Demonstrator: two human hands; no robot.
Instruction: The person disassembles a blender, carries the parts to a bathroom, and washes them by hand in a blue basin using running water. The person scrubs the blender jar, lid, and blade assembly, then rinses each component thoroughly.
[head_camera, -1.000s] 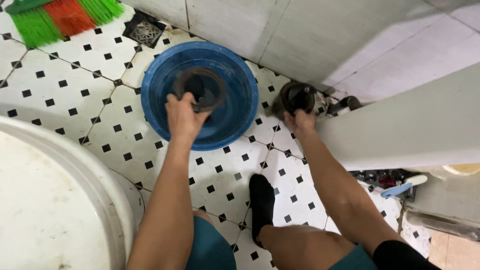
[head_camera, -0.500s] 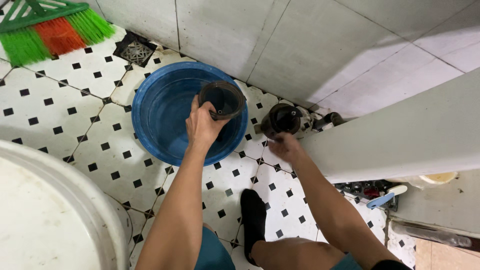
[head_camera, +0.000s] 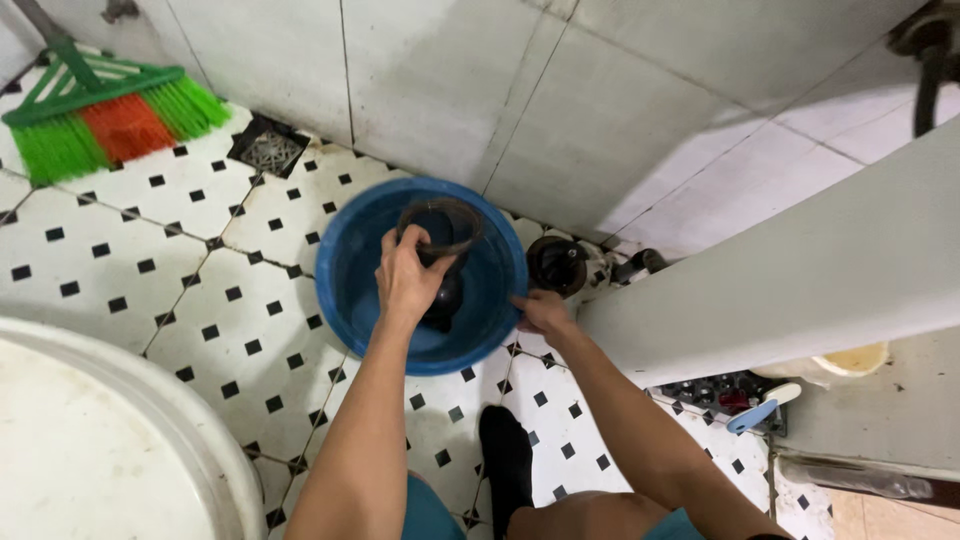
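Gripping a dark pot (head_camera: 440, 255) above the blue basin (head_camera: 350, 270), left fingers (head_camera: 392, 258) curl; right fingers (head_camera: 530, 305) pinch its rim.

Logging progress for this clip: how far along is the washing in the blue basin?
Done: nothing visibly finished. In hand: left hand holds a dark round-rimmed cup over the blue plastic basin; right hand grips its rim. Left: another dark cup waits by the wall.

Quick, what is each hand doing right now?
Left hand: closed, holding a dark round cup over the blue basin.
Right hand: gripping the blue basin's rim.
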